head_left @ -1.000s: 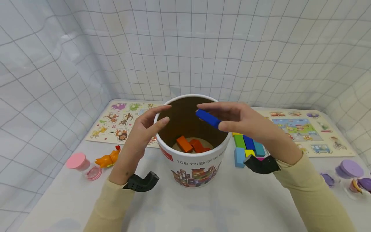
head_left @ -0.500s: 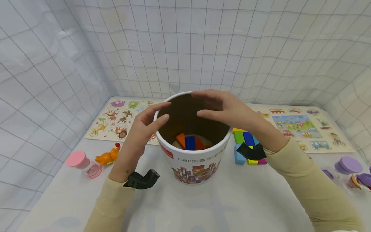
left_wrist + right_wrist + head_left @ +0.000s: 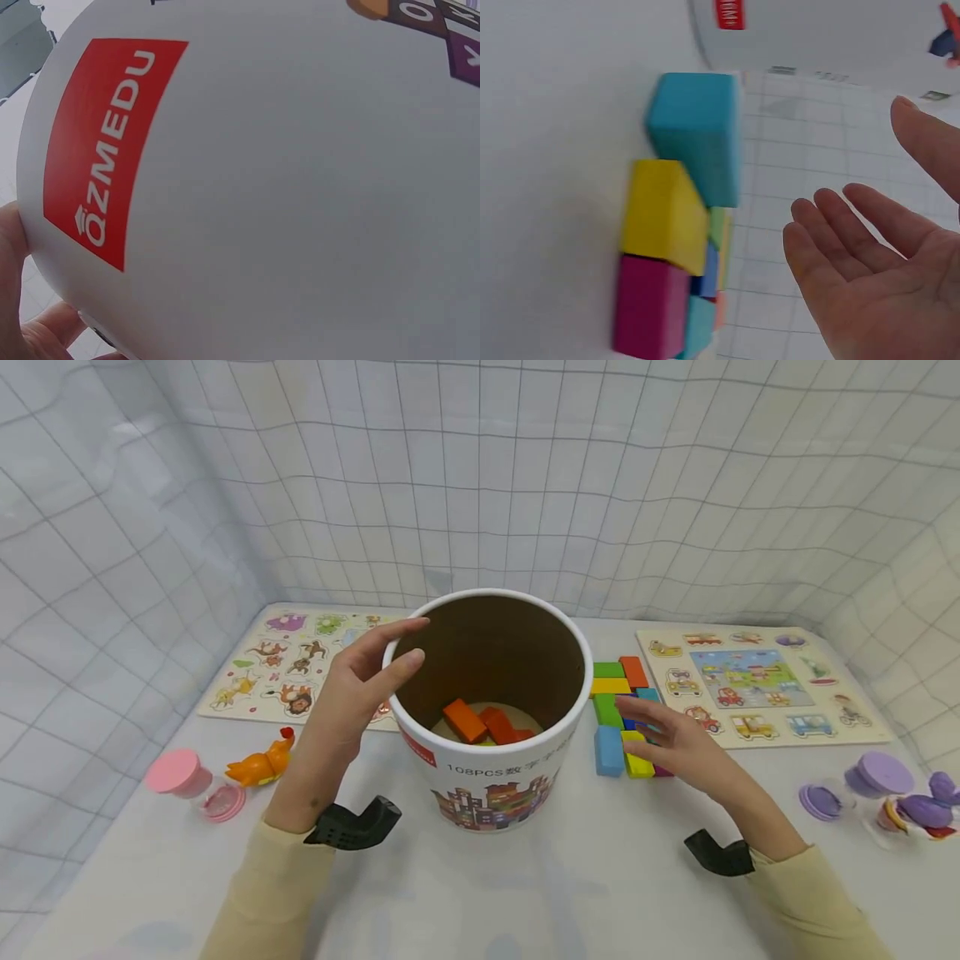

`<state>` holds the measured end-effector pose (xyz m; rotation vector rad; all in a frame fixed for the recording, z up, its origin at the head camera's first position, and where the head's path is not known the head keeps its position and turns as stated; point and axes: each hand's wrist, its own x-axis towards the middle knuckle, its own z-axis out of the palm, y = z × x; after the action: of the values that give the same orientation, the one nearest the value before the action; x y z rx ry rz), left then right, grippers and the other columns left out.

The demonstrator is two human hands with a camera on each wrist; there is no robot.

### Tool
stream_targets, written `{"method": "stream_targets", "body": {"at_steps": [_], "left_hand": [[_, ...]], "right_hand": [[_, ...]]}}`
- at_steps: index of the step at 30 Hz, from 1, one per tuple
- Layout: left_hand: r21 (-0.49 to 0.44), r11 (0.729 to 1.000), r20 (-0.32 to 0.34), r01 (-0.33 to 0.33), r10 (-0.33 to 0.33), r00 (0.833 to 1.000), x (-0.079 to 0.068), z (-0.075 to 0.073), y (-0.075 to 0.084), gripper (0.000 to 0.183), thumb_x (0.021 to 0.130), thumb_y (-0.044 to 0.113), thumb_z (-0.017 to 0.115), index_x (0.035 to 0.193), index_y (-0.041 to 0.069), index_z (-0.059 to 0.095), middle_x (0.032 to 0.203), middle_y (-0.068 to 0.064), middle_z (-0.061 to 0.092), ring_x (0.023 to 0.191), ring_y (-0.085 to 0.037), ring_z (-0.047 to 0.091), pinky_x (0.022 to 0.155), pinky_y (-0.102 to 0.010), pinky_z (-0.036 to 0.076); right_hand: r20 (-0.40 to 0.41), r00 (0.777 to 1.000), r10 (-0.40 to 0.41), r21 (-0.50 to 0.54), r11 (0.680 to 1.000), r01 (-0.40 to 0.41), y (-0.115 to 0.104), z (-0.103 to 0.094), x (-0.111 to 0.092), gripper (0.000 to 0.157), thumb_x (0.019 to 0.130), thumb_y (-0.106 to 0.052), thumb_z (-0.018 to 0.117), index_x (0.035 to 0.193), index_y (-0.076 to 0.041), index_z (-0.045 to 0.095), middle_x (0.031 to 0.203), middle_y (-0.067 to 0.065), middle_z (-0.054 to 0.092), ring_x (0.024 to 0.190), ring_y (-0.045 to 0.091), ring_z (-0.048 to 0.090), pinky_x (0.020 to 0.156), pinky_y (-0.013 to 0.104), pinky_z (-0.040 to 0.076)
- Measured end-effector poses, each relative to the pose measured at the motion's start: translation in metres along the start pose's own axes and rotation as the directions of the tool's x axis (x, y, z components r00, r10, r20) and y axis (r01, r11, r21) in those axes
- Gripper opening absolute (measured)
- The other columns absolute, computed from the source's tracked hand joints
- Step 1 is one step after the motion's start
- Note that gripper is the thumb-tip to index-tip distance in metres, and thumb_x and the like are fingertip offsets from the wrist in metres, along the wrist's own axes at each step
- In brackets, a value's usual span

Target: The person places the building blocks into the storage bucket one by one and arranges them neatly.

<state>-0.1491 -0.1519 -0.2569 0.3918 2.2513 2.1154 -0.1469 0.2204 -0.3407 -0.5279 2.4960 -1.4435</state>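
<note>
A white cardboard bucket point(image 3: 491, 777) with printed lettering stands mid-table. Inside lie orange and red-orange blocks point(image 3: 465, 721); the near wall hides part of its floor. At the left rim, my left hand point(image 3: 360, 681) holds the bucket, thumb and index finger reaching over the edge. Its thumb point(image 3: 10, 247) appears beside the bucket wall in the left wrist view. My right hand point(image 3: 678, 747) hovers with parted fingers and nothing in it, beside several coloured blocks, among them a light blue block point(image 3: 609, 752), a yellow block point(image 3: 636, 762) and a magenta block point(image 3: 651, 307).
An animal puzzle board point(image 3: 255, 681) lies back left, a vehicle puzzle board point(image 3: 757, 689) back right. Left of the bucket are a pink-lidded container point(image 3: 180, 774) and an orange toy point(image 3: 261, 766). Purple-lidded containers point(image 3: 883, 774) and a purple toy point(image 3: 930, 810) sit far right.
My right hand let go of a blue block into the bucket, then moved right and down to the coloured blocks. That blue block is now out of sight. The left hand stays at the rim.
</note>
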Motion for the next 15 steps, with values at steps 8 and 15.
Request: {"method": "stream_targets", "body": {"at_steps": [8, 15], "left_hand": [[-0.012, 0.999, -0.011, -0.03, 0.03, 0.999, -0.003, -0.004, -0.001, 0.039, 0.087, 0.022, 0.056, 0.125, 0.012, 0.05, 0.131, -0.001, 0.042, 0.123, -0.015, 0.033, 0.097, -0.043, 0.033], [-0.014, 0.998, 0.001, -0.062, 0.062, 0.998, -0.001, 0.001, -0.001, 0.04, 0.086, 0.021, 0.057, 0.125, 0.013, 0.051, 0.131, 0.004, 0.042, 0.123, -0.01, 0.033, 0.098, -0.04, 0.034]], "right_hand": [[0.02, 1.0, 0.016, -0.408, 0.913, -0.007, 0.021, 0.023, 0.01, 0.063, 0.074, -0.025, 0.071, 0.129, -0.006, 0.045, 0.127, 0.018, 0.043, 0.113, 0.035, 0.041, 0.09, 0.052, 0.038], [0.017, 0.999, -0.029, -0.517, 0.855, 0.033, 0.015, 0.034, 0.005, 0.062, 0.069, -0.02, 0.075, 0.124, -0.004, 0.05, 0.12, 0.016, 0.046, 0.108, 0.033, 0.043, 0.086, 0.05, 0.042]]}}
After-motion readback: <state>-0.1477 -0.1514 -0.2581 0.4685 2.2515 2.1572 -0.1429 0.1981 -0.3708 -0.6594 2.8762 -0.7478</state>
